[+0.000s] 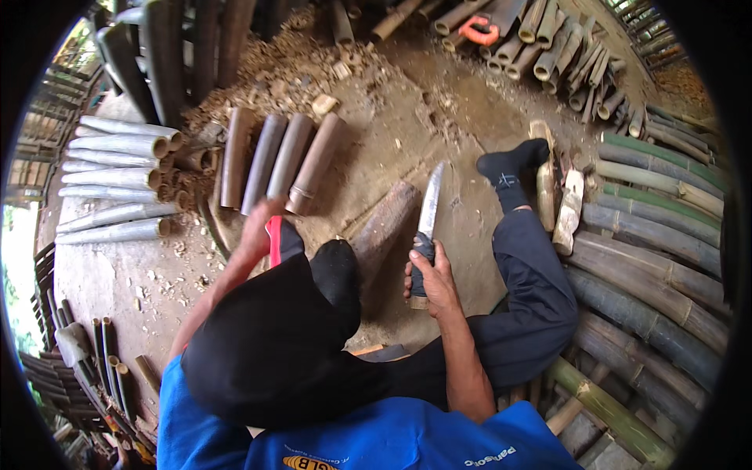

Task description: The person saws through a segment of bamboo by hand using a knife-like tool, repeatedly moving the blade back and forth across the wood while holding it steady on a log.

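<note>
A large knife (430,205) with a dark wrapped handle is gripped in my right hand (433,280), its blade pointing away from me. Left of it, a thick brown log (386,222) lies slanted on the floor beside my foot. My left hand (260,229) reaches past my raised knee to the near ends of several brown bamboo tubes (283,159) laid side by side. Its fingers are blurred and partly hidden, so whether they hold a tube I cannot tell.
Pale bamboo tubes (117,178) are stacked at the left. Long bamboo poles (642,266) lie along the right, near two split wood pieces (569,211). Cut tubes and an orange-handled tool (479,31) are at the far right. Wood shavings (305,74) cover the far floor.
</note>
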Demonstrator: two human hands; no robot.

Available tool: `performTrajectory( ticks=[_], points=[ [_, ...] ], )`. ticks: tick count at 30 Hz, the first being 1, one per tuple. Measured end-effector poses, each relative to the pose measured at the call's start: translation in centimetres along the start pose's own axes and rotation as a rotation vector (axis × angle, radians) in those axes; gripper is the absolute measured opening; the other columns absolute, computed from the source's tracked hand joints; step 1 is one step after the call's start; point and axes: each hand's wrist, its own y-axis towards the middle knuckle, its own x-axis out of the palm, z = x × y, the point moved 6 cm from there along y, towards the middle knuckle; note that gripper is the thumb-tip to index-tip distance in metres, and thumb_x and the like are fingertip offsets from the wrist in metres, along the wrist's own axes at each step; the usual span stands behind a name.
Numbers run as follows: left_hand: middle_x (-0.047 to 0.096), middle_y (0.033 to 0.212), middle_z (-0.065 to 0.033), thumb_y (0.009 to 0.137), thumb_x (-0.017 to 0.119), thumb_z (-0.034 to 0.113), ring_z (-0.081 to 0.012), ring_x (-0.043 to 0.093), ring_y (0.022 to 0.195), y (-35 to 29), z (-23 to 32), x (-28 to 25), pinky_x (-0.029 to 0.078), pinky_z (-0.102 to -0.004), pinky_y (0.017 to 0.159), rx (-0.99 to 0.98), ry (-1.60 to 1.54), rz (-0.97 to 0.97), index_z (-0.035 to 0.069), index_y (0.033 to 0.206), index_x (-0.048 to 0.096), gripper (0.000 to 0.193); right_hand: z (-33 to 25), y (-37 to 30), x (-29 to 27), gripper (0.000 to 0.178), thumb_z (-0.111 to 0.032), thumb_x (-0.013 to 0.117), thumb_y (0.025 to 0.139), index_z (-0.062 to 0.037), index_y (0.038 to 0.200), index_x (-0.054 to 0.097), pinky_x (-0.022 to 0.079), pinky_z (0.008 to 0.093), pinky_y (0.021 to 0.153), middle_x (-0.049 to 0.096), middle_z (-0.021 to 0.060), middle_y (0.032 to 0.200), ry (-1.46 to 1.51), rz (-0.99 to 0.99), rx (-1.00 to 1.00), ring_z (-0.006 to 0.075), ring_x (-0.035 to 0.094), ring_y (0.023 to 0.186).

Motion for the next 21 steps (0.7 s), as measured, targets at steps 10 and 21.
performTrajectory(
  ticks=[10, 21],
  points=[
    [0.053, 0.125, -0.0148, 0.068, 0.087, 0.025, -0.0357, 0.052, 0.117, 2.9, 2.1, 2.0, 0.042, -0.0507, 0.094, -0.415, 0.548, 0.269, 0.014, 0.124, 0.054, 0.066, -1.3, 1.3, 2.6, 0.038, -0.026, 0.066, 0.098, -0.0093, 0.128, 0.048, 0.053, 0.0294, 0.048, 0.058, 0.0031, 0.08, 0.001, -0.017, 0.008, 0.0113, 0.06, 0.06],
    [0.065, 0.117, -0.0123, 0.085, 0.081, 0.008, -0.0216, 0.068, 0.101, 4.6, 5.3, -8.3, 0.058, -0.0358, 0.088, -0.145, -1.164, 0.606, 0.004, 0.126, 0.059, 0.046, -4.7, 0.3, 1.9, 0.031, -0.027, 0.064, 0.101, -0.0067, 0.119, 0.049, 0.052, 0.0276, 0.045, 0.059, 0.0034, 0.078, -0.154, -0.075, -0.089, 0.0101, 0.06, 0.057]
  ],
)
